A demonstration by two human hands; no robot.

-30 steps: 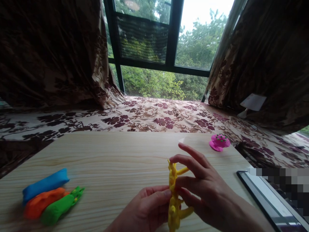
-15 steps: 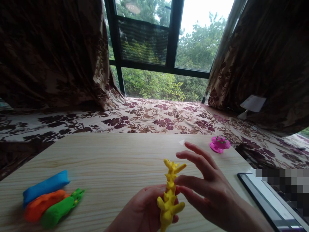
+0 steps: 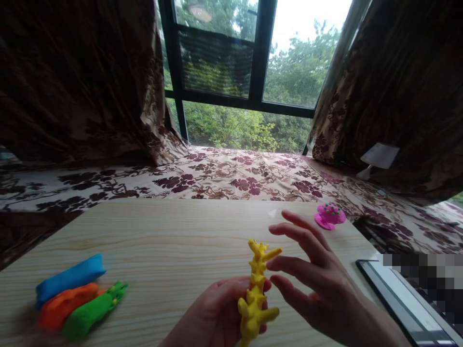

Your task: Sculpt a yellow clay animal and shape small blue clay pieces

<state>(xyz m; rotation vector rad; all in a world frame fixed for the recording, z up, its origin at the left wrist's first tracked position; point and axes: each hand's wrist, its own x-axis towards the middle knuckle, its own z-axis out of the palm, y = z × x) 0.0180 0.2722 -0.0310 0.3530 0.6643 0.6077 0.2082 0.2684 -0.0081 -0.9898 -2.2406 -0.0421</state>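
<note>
Head view: we find the yellow figure (image 3: 255, 295) held near the middle of its length in the left hand (image 3: 215, 313), over the near part of the table (image 3: 162, 246). The right hand (image 3: 321, 277) is spread wide beside it, grasping nothing; whether a fingertip touches we cannot tell. Shaping looks well advanced, we judge: a row of nubs and four longer prongs are formed. Whether anything is left to add, we cannot tell. Count: one yellow figure; one blue roll (image 3: 70, 279), one orange piece (image 3: 67, 304) and one green piece (image 3: 88, 315) grouped at left; one green-dotted pink piece (image 3: 330, 218) at far right.
</note>
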